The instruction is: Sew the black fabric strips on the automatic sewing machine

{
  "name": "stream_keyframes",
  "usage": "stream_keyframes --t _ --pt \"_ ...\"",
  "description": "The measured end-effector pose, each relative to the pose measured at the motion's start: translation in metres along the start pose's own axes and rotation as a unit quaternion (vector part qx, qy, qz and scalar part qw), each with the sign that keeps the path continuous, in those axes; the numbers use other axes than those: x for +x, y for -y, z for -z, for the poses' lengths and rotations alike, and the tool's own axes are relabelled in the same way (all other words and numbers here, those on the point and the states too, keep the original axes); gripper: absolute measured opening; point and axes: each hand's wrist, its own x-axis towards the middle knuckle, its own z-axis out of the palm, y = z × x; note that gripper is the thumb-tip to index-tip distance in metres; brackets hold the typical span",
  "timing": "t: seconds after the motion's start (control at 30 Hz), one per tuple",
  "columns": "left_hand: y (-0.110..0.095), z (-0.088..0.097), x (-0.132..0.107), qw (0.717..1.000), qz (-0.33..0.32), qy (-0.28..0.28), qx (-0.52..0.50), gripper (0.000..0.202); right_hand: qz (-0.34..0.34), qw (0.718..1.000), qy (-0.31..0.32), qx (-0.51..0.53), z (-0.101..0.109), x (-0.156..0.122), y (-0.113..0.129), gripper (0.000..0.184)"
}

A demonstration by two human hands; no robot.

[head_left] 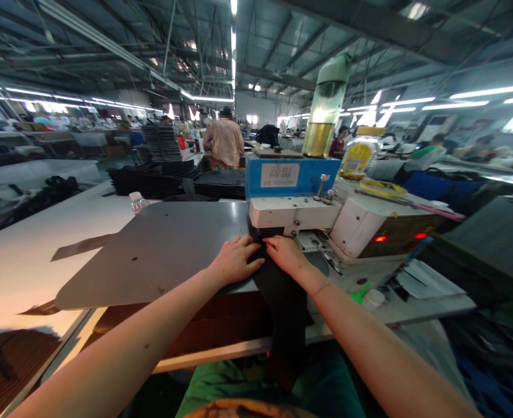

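Observation:
A long black strip of sheet material (pixel 286 296) runs from under the head of a blue and white bench machine (pixel 293 212) down over the table edge toward my lap. My left hand (pixel 239 258) lies on the strip's left edge and the grey metal plate (pixel 173 232), fingers spread and thumb apart. On the other side, my right hand (pixel 284 252) has its fingers closed at the strip, close to the machine's front. The fingertips of both hands are near each other. Whatever lies under the machine head is hidden.
A bottle of yellowish liquid (pixel 321 110) and a yellow-lidded jar (pixel 361 152) stand on the machine. Right of it are a control box with red displays (pixel 395 232) and a green-handled tool (pixel 361 293). Black stacks (pixel 160 145) and a person (pixel 224 139) are farther back.

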Motion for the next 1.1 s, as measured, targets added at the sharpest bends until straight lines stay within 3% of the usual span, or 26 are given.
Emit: stream_keyframes --t 0.3,1.1 --pt "0.0013 -0.0015 0.0011 1.000 0.017 0.003 0.010 0.042 -0.015 0.999 -0.011 -0.045 -0.0027 0.0044 0.0012 0.025" --pt "0.0068 0.0000 -0.0020 0.999 -0.018 -0.001 -0.036 0.042 -0.021 0.997 -0.022 -0.073 -0.0068 0.0025 0.0030 0.022"
